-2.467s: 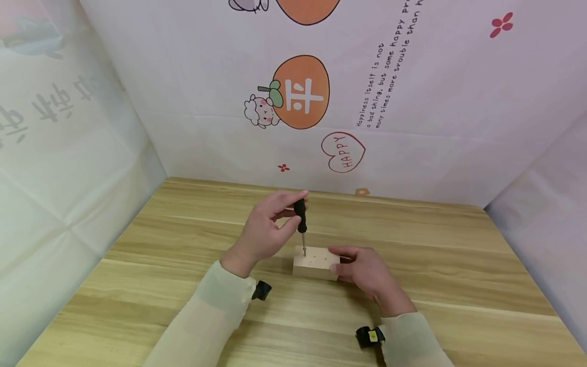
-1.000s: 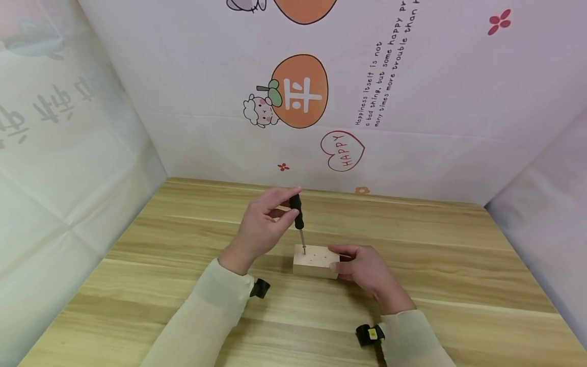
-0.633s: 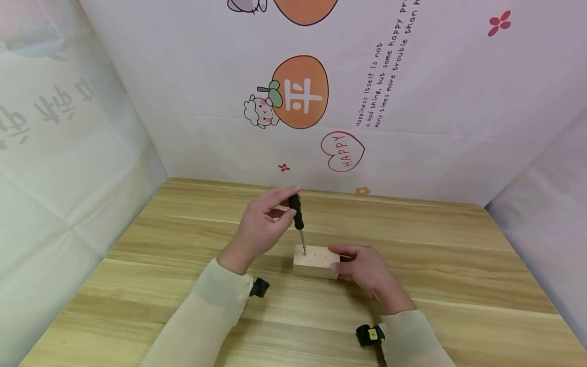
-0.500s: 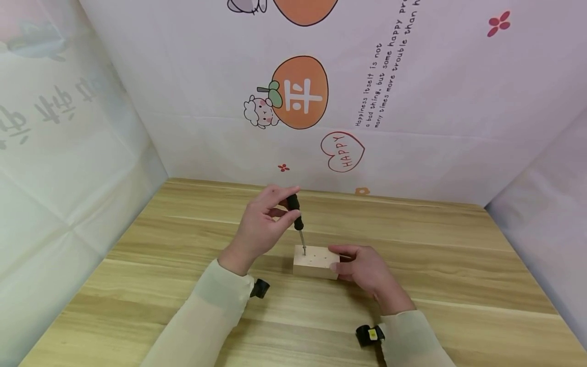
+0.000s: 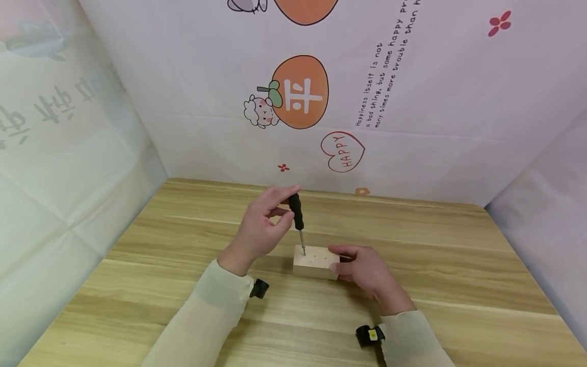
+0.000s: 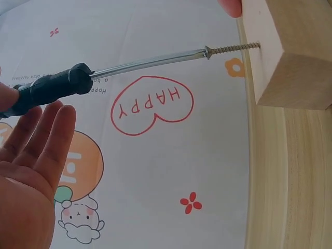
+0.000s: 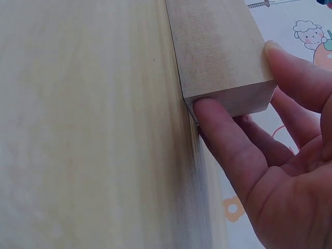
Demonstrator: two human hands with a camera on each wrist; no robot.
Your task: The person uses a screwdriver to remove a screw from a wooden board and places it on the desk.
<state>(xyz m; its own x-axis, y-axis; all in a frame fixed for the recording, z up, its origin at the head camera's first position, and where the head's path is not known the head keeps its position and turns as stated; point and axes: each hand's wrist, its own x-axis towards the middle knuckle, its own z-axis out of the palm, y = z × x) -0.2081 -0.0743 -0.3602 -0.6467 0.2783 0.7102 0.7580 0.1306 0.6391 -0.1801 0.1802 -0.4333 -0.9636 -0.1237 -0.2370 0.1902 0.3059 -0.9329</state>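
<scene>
My left hand (image 5: 262, 228) holds a black-handled screwdriver (image 5: 297, 213) by its handle, above the left end of a pale wooden block (image 5: 316, 271). The handle leans a little to the left. In the left wrist view, the tip of the screwdriver shaft (image 6: 150, 62) meets the head of a threaded screw (image 6: 233, 48). That screw's point sits in the block's face, with most of its thread showing. My right hand (image 5: 367, 267) grips the block's right end, fingers and thumb spread around its corners in the right wrist view.
The block lies on a wood-grain table (image 5: 183, 244). Several small dark holes or marks dot its top face. A white printed cloth (image 5: 206, 102) rises behind the table's back edge, and more cloth hangs at both sides. A black band device (image 5: 260, 289) is on the left wrist.
Over the span, my left hand and the screwdriver handle shift slightly left, tilting the tool more. The left thumb moves along the handle between frames. The right hand and block hold still.
</scene>
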